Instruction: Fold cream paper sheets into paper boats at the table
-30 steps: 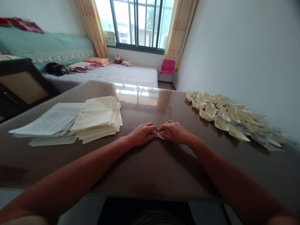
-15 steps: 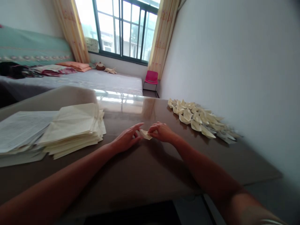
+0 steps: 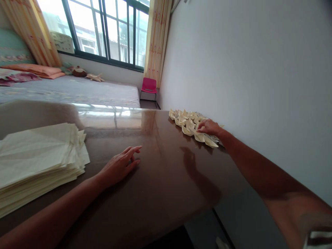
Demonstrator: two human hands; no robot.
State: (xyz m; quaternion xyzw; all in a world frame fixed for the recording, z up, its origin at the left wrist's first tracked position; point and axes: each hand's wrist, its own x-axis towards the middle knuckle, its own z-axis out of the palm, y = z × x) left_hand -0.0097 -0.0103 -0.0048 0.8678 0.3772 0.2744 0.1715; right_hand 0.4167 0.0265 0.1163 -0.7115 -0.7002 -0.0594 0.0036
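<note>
My left hand [image 3: 121, 164] rests on the brown table [image 3: 145, 183] with its fingers apart and nothing in them. On the right, my right hand [image 3: 209, 127] reaches over a cluster of folded paper boats [image 3: 187, 130]. Its thumb and fingers are pinched together on a cream paper boat [image 3: 199, 136] among the others. The hand hides part of that boat and several of those behind it.
A thick stack of cream paper sheets [image 3: 38, 152] lies on the table at the left. Beside the boats rises a white wall [image 3: 246, 69]. Past the table are a bed [image 3: 103, 93] and a pink chair [image 3: 149, 85].
My right hand has carried the small paper boat from the table's middle rightward to the cluster. My left hand has let go of it and stays on the table. The view has turned right.
</note>
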